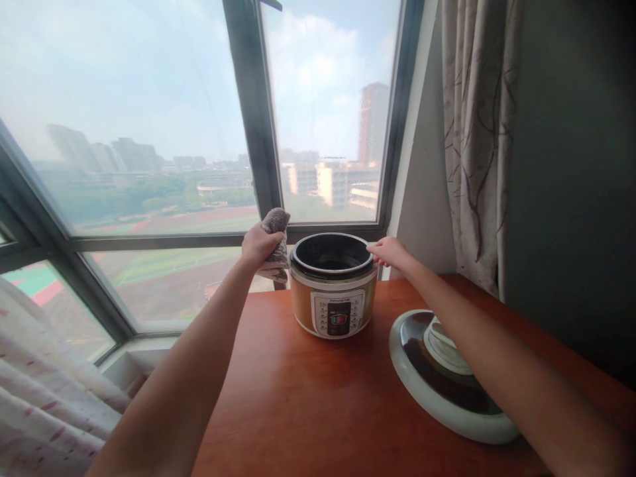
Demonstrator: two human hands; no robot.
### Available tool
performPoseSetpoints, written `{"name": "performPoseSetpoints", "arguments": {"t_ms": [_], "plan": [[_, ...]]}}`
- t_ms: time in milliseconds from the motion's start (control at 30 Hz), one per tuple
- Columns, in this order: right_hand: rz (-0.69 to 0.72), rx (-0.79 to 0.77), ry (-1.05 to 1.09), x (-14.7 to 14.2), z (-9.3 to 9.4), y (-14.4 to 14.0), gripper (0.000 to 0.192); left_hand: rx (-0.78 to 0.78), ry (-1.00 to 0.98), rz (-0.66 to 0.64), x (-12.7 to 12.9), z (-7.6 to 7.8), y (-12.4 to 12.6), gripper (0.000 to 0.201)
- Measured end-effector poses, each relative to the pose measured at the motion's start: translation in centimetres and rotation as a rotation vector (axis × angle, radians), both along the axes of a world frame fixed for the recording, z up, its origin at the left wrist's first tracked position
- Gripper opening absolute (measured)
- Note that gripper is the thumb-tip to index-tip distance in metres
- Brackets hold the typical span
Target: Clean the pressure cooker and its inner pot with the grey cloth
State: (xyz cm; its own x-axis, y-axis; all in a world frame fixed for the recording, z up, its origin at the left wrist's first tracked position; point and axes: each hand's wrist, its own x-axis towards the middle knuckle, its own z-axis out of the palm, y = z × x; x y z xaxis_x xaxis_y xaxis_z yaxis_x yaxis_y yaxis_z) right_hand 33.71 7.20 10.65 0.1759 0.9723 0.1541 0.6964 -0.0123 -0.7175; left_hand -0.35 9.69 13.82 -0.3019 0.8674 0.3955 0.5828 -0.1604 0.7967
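Gold-sided, the open pressure cooker (332, 285) stands at the far edge of your wooden table (308, 397). Your left hand (258, 245) clutches a grey cloth (276, 242) at its left; your right hand (390, 252) pinches its rim, with the lid (422, 371) lying near right.

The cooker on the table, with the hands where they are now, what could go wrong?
The cooker stands near the table far edge; a push from the left hand with the cloth might slide it. The right forearm hangs over the lid, near the table's right edge, and could knock it.
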Motion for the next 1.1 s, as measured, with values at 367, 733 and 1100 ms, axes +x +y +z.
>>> {"name": "performPoseSetpoints", "arguments": {"t_ms": [367, 733, 1100], "plan": [[-0.022, -0.02, -0.12, -0.8, 0.1, 0.6, 0.014, -0.1, 0.352, -0.079, 1.6, -0.8, 1.6, 0.037], [-0.046, 0.003, -0.071, -1.0, 0.1, 0.7, 0.012, -0.178, 0.364, -0.025, 3.9, 0.6, 3.7, 0.038], [-0.053, -0.039, 0.26, -1.4, -0.9, 0.6, 0.011, -0.225, 0.294, 0.003, 3.9, 0.7, 3.2, 0.034]]}}
